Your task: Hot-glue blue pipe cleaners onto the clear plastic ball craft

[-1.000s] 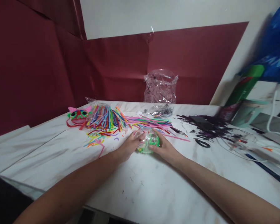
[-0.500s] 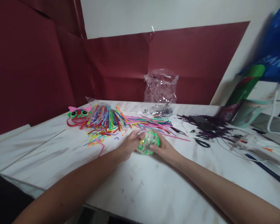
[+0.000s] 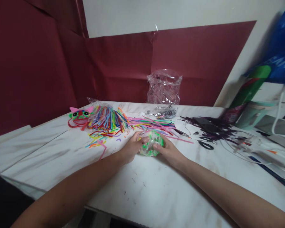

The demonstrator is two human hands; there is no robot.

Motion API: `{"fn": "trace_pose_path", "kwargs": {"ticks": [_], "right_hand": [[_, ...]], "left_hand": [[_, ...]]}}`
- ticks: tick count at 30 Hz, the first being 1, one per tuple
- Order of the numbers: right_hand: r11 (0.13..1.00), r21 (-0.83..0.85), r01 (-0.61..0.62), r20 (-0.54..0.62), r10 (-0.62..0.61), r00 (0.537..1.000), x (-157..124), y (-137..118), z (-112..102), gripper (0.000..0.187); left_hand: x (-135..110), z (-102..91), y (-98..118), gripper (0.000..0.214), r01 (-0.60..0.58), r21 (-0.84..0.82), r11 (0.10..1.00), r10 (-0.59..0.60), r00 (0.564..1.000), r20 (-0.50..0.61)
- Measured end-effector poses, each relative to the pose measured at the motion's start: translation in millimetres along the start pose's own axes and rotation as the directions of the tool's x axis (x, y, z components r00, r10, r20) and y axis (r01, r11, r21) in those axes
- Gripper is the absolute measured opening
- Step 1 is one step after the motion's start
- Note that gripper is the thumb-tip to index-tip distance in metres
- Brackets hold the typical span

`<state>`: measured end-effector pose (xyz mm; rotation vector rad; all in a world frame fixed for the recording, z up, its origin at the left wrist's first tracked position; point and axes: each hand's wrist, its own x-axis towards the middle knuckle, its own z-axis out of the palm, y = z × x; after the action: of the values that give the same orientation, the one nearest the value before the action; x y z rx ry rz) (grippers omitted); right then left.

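Between my hands is a clear, shiny, rounded bundle with bright green bits (image 3: 150, 148); it looks like a crumpled plastic bag, but its contents are too blurred to name. My left hand (image 3: 132, 146) is closed on its left side, thumb across the front. On the right side my right hand (image 3: 169, 151) grips it, thumb also at the front. Just behind lie many long pipe cleaners (image 3: 152, 124), mostly pink and green. To their left is a plastic bag of multicoloured pipe cleaners (image 3: 106, 118).
A colourful face figure with pink ears (image 3: 80, 117) lies at the far left. Upright at the back stands a clear plastic bag (image 3: 164, 88). On the right are black scissors (image 3: 206, 144), dark purple strands (image 3: 211, 126), a glue gun with cable (image 3: 254, 145) and a pale green cup (image 3: 254, 115).
The bundle has turned slightly in my hands, and both thumbs have shifted a little over it. Everything else on the table stays in place.
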<state>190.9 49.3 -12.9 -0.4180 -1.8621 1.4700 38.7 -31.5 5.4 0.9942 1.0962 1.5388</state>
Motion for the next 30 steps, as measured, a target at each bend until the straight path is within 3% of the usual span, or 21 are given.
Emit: {"fn": "trace_pose_path", "kwargs": {"ticks": [6, 13, 17, 22, 27, 30], "right_hand": [[1.0, -0.026, 0.001, -0.005, -0.001, 1.0, 1, 4, -2, 0.065], [0.996, -0.091, 0.024, -0.023, -0.026, 0.999, 0, 2, -2, 0.077], [0.975, -0.195, 0.105, -0.053, -0.117, 0.992, -1, 1, -2, 0.086], [0.863, -0.452, 0.224, -0.059, -0.28, 0.958, -2, 1, -6, 0.09], [0.728, -0.592, 0.346, -0.025, -0.446, 0.895, -1, 6, -12, 0.092], [0.645, -0.661, 0.383, -0.002, -0.512, 0.859, -1, 10, -10, 0.09]], "left_hand": [[1, 0.3, -2, 0.066, 0.019, -0.001, 1.0, -0.019, 0.999, -0.041], [-1, -2.6, -4, 0.071, 0.013, 0.0, 1.0, -0.013, 1.0, 0.009], [-2, -5.1, 2, 0.075, -0.083, 0.045, 0.996, 0.079, 0.994, 0.07], [6, -15.6, 4, 0.075, -0.229, 0.153, 0.961, 0.197, 0.96, 0.197], [16, -28.7, 0, 0.078, -0.354, 0.231, 0.906, 0.292, 0.919, 0.265], [13, -28.1, 2, 0.078, -0.375, 0.308, 0.874, 0.286, 0.911, 0.298]]}}
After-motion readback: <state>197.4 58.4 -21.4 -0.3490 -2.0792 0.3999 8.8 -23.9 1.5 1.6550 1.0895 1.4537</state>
